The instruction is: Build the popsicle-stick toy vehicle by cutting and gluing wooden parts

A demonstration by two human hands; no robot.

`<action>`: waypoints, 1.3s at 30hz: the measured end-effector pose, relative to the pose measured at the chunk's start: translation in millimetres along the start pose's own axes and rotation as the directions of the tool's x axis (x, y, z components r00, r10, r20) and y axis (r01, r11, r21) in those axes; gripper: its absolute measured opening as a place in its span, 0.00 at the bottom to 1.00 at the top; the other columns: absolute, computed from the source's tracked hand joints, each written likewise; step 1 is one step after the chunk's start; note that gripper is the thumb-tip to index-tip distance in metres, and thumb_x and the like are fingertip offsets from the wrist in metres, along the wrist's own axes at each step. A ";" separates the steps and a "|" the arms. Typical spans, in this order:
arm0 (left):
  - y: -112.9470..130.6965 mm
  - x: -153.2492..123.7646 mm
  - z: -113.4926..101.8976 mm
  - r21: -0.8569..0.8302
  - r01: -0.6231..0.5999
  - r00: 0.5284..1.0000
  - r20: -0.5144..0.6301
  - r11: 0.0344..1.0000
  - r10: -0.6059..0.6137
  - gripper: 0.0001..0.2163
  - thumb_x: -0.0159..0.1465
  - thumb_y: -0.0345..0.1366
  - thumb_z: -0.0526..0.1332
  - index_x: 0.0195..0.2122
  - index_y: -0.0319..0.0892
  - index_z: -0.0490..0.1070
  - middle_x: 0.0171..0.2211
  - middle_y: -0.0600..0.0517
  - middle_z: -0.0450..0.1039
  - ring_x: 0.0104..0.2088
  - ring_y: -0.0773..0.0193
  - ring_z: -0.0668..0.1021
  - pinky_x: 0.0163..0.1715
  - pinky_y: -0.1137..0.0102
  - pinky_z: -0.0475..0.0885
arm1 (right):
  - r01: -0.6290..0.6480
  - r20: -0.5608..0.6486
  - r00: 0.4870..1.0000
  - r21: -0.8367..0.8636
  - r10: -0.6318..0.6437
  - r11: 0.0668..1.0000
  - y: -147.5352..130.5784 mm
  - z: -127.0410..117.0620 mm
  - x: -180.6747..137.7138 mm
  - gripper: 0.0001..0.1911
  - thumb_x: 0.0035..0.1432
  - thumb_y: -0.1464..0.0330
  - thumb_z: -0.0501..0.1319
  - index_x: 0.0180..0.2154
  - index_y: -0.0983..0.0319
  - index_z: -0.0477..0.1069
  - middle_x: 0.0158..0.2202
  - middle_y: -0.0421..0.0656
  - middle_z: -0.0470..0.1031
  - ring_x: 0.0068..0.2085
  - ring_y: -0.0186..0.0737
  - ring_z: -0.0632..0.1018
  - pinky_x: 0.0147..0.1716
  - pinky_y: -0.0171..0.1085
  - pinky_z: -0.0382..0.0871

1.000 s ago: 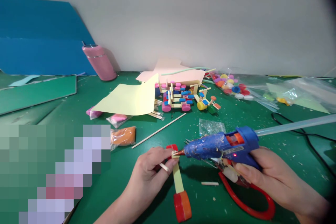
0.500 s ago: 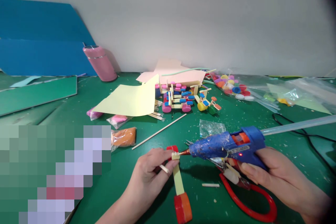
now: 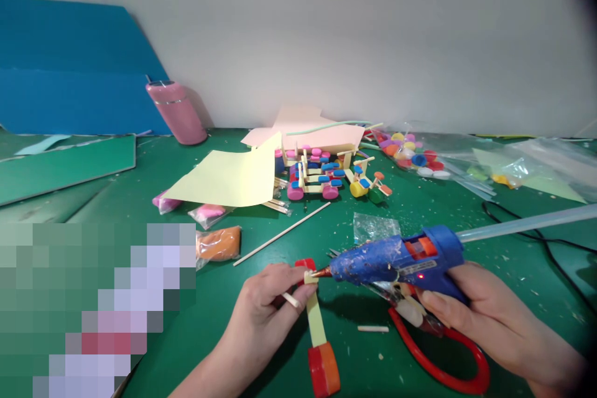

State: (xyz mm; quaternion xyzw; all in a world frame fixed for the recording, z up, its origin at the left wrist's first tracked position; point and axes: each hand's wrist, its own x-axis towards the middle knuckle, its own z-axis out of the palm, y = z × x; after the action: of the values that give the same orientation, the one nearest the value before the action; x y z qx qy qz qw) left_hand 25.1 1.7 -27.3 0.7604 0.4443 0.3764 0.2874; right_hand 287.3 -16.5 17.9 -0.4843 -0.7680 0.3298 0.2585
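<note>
My left hand (image 3: 268, 308) is closed in a pinch on a small model: a pale craft stick (image 3: 316, 318) with red bottle caps (image 3: 323, 368) at its near end and another red cap (image 3: 305, 263) at the far end. A short wooden peg sits between its fingers. My right hand (image 3: 485, 317) grips a blue hot glue gun (image 3: 401, 260) with a clear glue stick (image 3: 527, 222) out the back. The gun's nozzle tip touches the far end of the craft stick, beside my left thumb.
Red-handled scissors (image 3: 443, 364) lie under my right hand. Behind are finished cap-and-stick models (image 3: 321, 174), yellow paper (image 3: 228, 177), a long wooden skewer (image 3: 282, 233), bags of clay (image 3: 219, 242), loose caps (image 3: 410, 152), a pink tumbler (image 3: 176, 111), and a black cord (image 3: 536, 233).
The glue gun drew back slightly to the right, then came in again until its nozzle met the stick end. My left hand has hardly moved.
</note>
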 end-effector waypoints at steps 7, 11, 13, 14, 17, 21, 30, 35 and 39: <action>0.2 1.1 -1.0 -0.010 -0.020 1.000 -0.023 1.000 0.020 0.07 0.58 0.29 0.57 0.26 0.38 0.74 0.17 0.54 0.68 0.19 0.71 0.68 0.19 0.78 0.63 | -0.051 0.032 0.998 0.034 0.049 0.998 2.1 -0.9 -2.4 0.13 0.61 0.62 0.51 0.32 0.60 0.70 0.26 0.41 0.73 0.24 0.35 0.72 0.20 0.30 0.68; -0.3 0.5 -0.7 -0.003 -0.020 1.000 -0.024 1.000 0.020 0.08 0.58 0.29 0.57 0.25 0.38 0.73 0.17 0.55 0.67 0.19 0.71 0.68 0.19 0.79 0.62 | -0.033 0.045 0.999 0.093 0.029 0.995 2.6 -1.4 -3.0 0.10 0.60 0.64 0.52 0.33 0.60 0.69 0.25 0.39 0.72 0.22 0.33 0.71 0.19 0.29 0.67; -1.0 -0.4 -0.3 -0.005 -0.019 1.000 -0.017 1.000 0.019 0.07 0.58 0.29 0.57 0.25 0.38 0.74 0.17 0.54 0.68 0.19 0.71 0.68 0.19 0.79 0.62 | -0.030 0.043 0.999 0.106 0.025 0.994 2.9 -1.7 -3.7 0.09 0.60 0.65 0.52 0.33 0.59 0.69 0.24 0.39 0.71 0.22 0.33 0.71 0.19 0.28 0.66; -1.5 -0.9 -0.1 -0.007 -0.018 1.000 -0.016 1.000 0.018 0.07 0.58 0.29 0.58 0.26 0.38 0.74 0.18 0.54 0.68 0.20 0.71 0.68 0.19 0.79 0.63 | -0.030 0.046 0.999 0.108 0.025 0.994 3.4 -1.8 -4.1 0.09 0.61 0.65 0.52 0.33 0.60 0.69 0.24 0.39 0.71 0.22 0.33 0.70 0.19 0.29 0.66; -3.1 -2.8 0.5 -0.012 -0.020 1.000 -0.014 1.000 0.020 0.07 0.58 0.29 0.58 0.27 0.38 0.74 0.18 0.54 0.69 0.20 0.71 0.69 0.20 0.79 0.63 | -0.048 0.056 0.997 0.094 0.043 0.994 5.4 -1.0 -4.9 0.10 0.61 0.64 0.51 0.34 0.60 0.68 0.24 0.39 0.71 0.22 0.33 0.71 0.19 0.30 0.66; -3.4 -4.1 1.0 -0.030 -0.018 1.000 -0.021 0.999 0.017 0.06 0.58 0.28 0.58 0.28 0.38 0.74 0.19 0.54 0.70 0.20 0.71 0.69 0.20 0.79 0.63 | -0.062 0.057 0.997 0.075 0.058 0.995 6.3 1.4 -4.9 0.10 0.62 0.63 0.50 0.36 0.60 0.67 0.27 0.40 0.71 0.24 0.33 0.71 0.21 0.30 0.66; -2.5 -2.4 1.3 -0.029 -0.012 1.000 -0.006 0.999 0.012 0.06 0.59 0.29 0.58 0.28 0.39 0.74 0.19 0.54 0.69 0.20 0.71 0.69 0.20 0.78 0.63 | 0.033 -0.008 0.999 0.025 -0.033 0.999 2.1 3.3 -0.2 0.06 0.61 0.67 0.53 0.32 0.58 0.67 0.26 0.37 0.69 0.24 0.30 0.70 0.21 0.27 0.64; -2.7 -2.1 1.0 -0.032 -0.020 1.000 -0.011 0.999 0.019 0.06 0.58 0.29 0.58 0.28 0.39 0.74 0.18 0.55 0.68 0.20 0.71 0.68 0.20 0.78 0.63 | -0.010 0.034 0.999 0.029 0.009 1.000 6.0 2.0 -2.2 0.09 0.62 0.64 0.50 0.35 0.59 0.67 0.26 0.39 0.70 0.23 0.31 0.71 0.21 0.28 0.66; -2.0 -1.6 0.1 -0.023 -0.022 1.000 -0.008 0.999 0.022 0.06 0.58 0.29 0.58 0.27 0.40 0.74 0.18 0.55 0.68 0.20 0.71 0.68 0.20 0.78 0.63 | -0.067 0.055 0.996 0.034 0.065 0.997 7.5 1.4 -5.0 0.11 0.62 0.63 0.50 0.35 0.60 0.68 0.27 0.41 0.72 0.24 0.33 0.72 0.21 0.29 0.67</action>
State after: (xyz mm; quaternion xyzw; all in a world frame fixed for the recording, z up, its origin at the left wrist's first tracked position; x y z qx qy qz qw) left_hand 23.7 1.2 -29.4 0.7603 0.4326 0.3879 0.2903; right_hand 292.6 -19.1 10.9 -0.4958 -0.7522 0.3647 0.2353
